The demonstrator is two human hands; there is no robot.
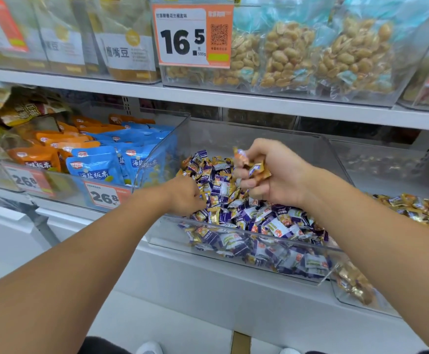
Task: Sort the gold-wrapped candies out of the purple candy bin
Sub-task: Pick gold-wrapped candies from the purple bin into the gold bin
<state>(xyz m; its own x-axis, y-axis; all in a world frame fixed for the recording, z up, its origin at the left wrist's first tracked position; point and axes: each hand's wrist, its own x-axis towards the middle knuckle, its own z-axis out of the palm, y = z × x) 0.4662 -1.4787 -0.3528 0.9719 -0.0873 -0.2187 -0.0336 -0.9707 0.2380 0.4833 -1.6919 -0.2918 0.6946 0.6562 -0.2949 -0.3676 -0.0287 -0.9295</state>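
While the right hand [272,172] clutches several gold-wrapped candies [255,167] above the purple candy bin [233,241], the left hand [185,198] digs curled into its pile; whether it has hold of one cannot be told. Light, crinkly, slippery wrappers probably pinch best at the twisted ends.

A shop: shelves of clear bins [233,241] holding packaged snacks, with price tags [193,35].

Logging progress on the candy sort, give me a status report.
Right hand up, gripping a bunch of gold-wrapped candies. Left hand down in the purple candy bin, grip hidden. Gold wrappers remain among purple. Nothing in the way.
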